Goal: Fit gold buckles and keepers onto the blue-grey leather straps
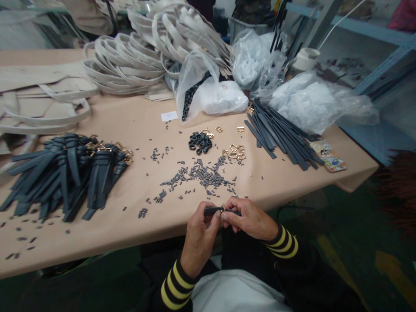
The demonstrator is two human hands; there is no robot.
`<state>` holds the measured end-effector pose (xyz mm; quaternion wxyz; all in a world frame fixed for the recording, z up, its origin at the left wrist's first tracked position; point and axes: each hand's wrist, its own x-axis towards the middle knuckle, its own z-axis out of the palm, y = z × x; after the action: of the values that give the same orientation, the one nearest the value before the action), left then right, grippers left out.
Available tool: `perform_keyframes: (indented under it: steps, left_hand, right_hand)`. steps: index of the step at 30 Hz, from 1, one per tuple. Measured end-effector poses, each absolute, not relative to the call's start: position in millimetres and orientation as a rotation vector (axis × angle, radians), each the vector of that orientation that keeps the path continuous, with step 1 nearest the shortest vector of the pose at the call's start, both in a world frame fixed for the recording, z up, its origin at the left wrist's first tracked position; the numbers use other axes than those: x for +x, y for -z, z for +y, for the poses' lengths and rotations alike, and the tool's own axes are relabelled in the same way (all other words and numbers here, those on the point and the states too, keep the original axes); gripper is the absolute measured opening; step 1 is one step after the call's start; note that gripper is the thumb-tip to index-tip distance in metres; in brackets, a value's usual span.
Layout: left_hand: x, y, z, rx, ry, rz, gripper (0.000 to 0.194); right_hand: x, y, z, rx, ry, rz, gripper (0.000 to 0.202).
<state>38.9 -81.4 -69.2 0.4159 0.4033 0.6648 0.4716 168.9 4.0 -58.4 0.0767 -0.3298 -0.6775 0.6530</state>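
My left hand (199,236) and my right hand (248,219) meet at the near edge of the table (136,125), both gripping one dark strap (212,211) between the fingertips. A small gold piece shows where the two hands touch. Just beyond the hands lie several small dark tube pieces (199,175), a heap of dark rubber loops (200,142) and several gold buckles (233,151). At the left rests a pile of finished dark straps with gold fittings (69,171).
Loose dark straps (281,136) lie at the right by a patterned phone case (329,157). Plastic bags (211,93), stacked beige webbing handles (152,52) and beige fabric (35,95) fill the back. A tape roll (307,58) stands by a blue shelf frame.
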Motion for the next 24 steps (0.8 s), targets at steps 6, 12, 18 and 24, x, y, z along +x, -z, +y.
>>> perform_keyframes:
  steps: [6, 12, 18, 24]
  left_hand:
    - [35, 53, -87, 1.063, -1.152, 1.543, 0.014]
    - [27, 52, -94, 0.729, -1.216, 1.110, 0.031]
    - [26, 65, -91, 0.639, -1.140, 0.973, 0.020]
    - [20, 65, -91, 0.567, -1.039, 0.811, 0.027]
  right_hand:
    - [170, 58, 9, -1.032, -2.006, -1.896, 0.023]
    - [170, 56, 9, -0.960, -2.077, -1.858, 0.028]
    - [170, 56, 4, -0.903, -2.209, -1.865, 0.030]
    - [172, 53, 6, -0.851, -2.272, -2.019, 0.026]
